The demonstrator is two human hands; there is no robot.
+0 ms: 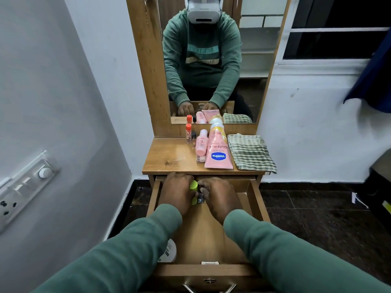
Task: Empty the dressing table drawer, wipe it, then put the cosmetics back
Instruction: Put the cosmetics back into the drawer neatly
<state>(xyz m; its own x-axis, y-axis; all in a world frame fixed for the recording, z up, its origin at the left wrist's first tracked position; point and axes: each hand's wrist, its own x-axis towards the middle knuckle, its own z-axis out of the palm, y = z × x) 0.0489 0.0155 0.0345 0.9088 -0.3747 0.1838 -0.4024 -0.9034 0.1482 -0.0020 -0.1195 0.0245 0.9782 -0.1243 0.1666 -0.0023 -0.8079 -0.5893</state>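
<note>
A pink Vaseline tube (219,154) and a green-checked cloth (251,153) lie on the wooden table (169,157) under the mirror (254,49). In the open wooden drawer (259,200), the left hand (176,192) grips a lime-green tube (193,185), and the right hand (219,196) pinches a small dark bottle (200,197).

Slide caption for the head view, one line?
Left hand grips a lime-green container, right hand a small dark bottle, inside the open drawer.

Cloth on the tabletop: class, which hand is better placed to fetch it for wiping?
Right. The cloth lies on the tabletop at the right, nearer the right hand; the left hand would probably cross the pink tube.
</note>
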